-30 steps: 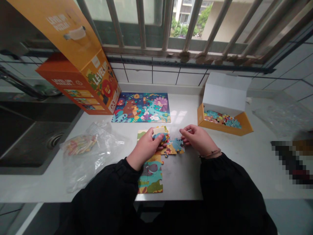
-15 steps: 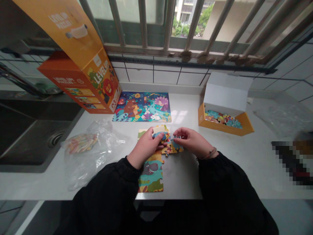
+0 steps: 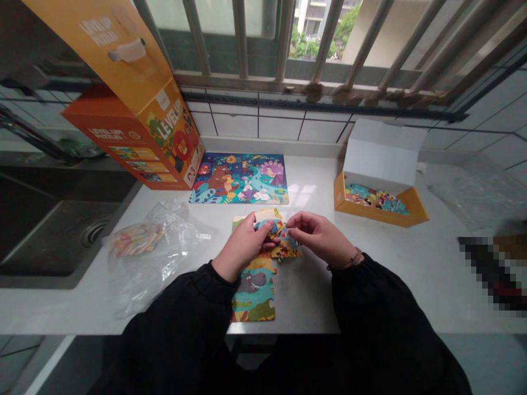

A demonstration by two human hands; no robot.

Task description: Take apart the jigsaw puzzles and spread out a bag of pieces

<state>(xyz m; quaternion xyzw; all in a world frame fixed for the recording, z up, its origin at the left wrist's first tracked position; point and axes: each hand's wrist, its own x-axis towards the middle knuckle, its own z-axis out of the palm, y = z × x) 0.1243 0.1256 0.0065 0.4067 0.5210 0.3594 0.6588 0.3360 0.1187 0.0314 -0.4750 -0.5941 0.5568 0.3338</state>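
Note:
Several puzzle pieces (image 3: 263, 224) are gripped by my left hand (image 3: 244, 240), its thumb pressed on top of them. Close beside it, my right hand (image 3: 315, 235) has thumb and forefinger pinched together at the edge of those pieces; what sits between the fingertips is mostly hidden. Below both hands lies a partly joined jigsaw puzzle (image 3: 254, 291) with a grey hippo in blue-green water. Its upper part is covered by my hands and the held pieces.
A finished night-scene puzzle (image 3: 239, 178) lies behind my hands. The orange puzzle box (image 3: 144, 142) stands at left, near the sink (image 3: 61, 241). A plastic bag of pieces (image 3: 152, 258) lies on the counter. At right sits an open yellow box (image 3: 379, 211) holding pieces.
My right hand has moved slightly left, closer to my left hand. The blue piece that showed in its fingertips is now mostly hidden. My left hand still holds its pieces.

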